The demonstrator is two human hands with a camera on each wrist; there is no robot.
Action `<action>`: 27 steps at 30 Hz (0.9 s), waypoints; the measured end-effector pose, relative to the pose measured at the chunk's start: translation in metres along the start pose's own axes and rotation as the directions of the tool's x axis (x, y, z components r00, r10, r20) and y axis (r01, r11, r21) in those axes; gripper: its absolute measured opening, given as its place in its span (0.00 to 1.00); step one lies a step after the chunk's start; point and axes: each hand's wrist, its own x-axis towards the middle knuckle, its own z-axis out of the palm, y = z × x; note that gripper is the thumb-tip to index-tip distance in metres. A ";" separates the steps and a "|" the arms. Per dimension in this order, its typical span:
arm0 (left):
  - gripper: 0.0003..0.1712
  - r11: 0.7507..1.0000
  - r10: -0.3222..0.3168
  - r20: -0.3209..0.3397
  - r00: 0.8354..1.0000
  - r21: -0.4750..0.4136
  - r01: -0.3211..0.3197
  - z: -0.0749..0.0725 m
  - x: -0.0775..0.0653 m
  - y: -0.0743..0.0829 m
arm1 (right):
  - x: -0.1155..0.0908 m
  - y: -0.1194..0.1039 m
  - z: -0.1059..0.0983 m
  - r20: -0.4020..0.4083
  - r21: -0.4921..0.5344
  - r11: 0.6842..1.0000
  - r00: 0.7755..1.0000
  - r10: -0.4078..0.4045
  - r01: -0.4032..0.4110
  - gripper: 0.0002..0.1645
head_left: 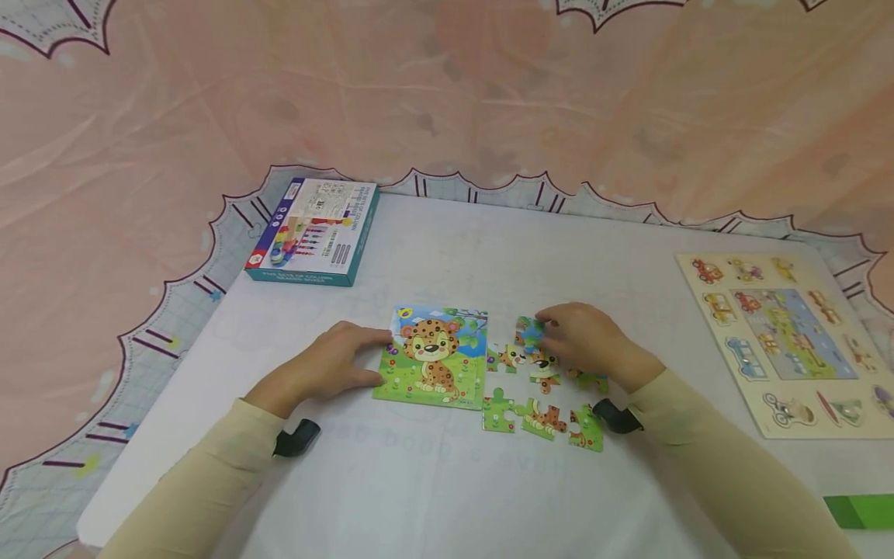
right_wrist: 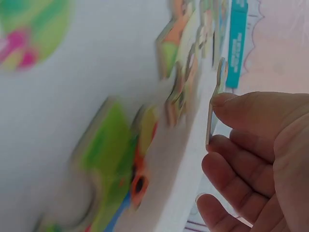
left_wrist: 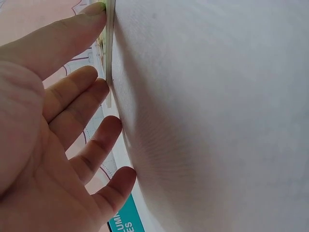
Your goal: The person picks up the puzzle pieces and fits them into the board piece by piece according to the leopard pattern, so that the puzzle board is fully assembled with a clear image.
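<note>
A square puzzle board [head_left: 431, 357] with a leopard cub picture lies flat on the table. My left hand [head_left: 323, 363] touches its left side, thumb low and fingers higher up. In the left wrist view the thumb of that hand [left_wrist: 58, 130] meets the board's edge, the other fingers loosely extended. To the board's right, my right hand [head_left: 585, 338] pinches a blue and green jigsaw piece [head_left: 528, 332] just over several loose pieces. The right wrist view shows this piece [right_wrist: 210, 118] edge-on at the thumb and fingertips. Below lie green and spotted jigsaw pieces [head_left: 498, 413], some partly hidden by the hand.
A teal-sided toy box [head_left: 324, 233] lies at the back left. On the right is a wooden picture board [head_left: 740, 404] with vehicles and animals. A green strip [head_left: 866, 512] shows at the lower right edge. The table [head_left: 391, 481] has a white cover.
</note>
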 end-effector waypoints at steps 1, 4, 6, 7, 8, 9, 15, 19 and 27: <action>0.37 1.000 0.001 0.000 1.000 0.002 -0.001 0.000 0.000 0.000 | 0.002 -0.002 0.000 0.006 -0.004 1.000 1.000 0.002 -0.001 0.23; 0.37 1.000 0.007 -0.002 1.000 0.006 -0.007 0.000 0.001 -0.001 | 0.006 -0.010 0.000 0.024 0.003 1.000 1.000 -0.001 0.001 0.24; 0.37 1.000 0.007 -0.002 1.000 0.009 -0.007 0.000 0.001 -0.001 | 0.009 -0.014 0.000 0.034 0.013 1.000 0.999 -0.001 0.001 0.25; 0.37 1.000 0.005 -0.003 1.000 0.009 -0.005 0.000 0.001 -0.001 | 0.010 -0.015 0.001 0.037 0.017 1.000 0.999 -0.003 0.003 0.25; 0.37 1.000 0.002 -0.002 1.000 0.009 -0.002 0.000 0.001 -0.001 | 0.012 -0.017 0.001 0.039 0.022 1.000 0.999 -0.007 0.006 0.25; 0.37 1.000 0.000 -0.002 1.000 0.008 0.000 0.000 0.001 -0.001 | 0.013 -0.019 0.002 0.042 0.027 1.000 0.999 -0.007 0.006 0.25; 0.37 1.000 -0.012 -0.001 1.000 0.001 0.012 0.000 0.000 -0.001 | 0.021 -0.028 0.006 0.052 0.038 0.999 0.998 -0.026 0.024 0.24; 0.37 1.000 -0.013 0.001 1.000 -0.004 0.013 0.001 0.001 -0.001 | 0.025 -0.033 0.007 0.059 0.034 0.999 0.997 -0.040 0.039 0.24; 0.38 1.000 -0.009 0.000 1.000 -0.002 0.009 0.001 0.000 0.000 | 0.032 -0.040 0.013 0.076 0.030 0.999 0.996 -0.047 0.044 0.25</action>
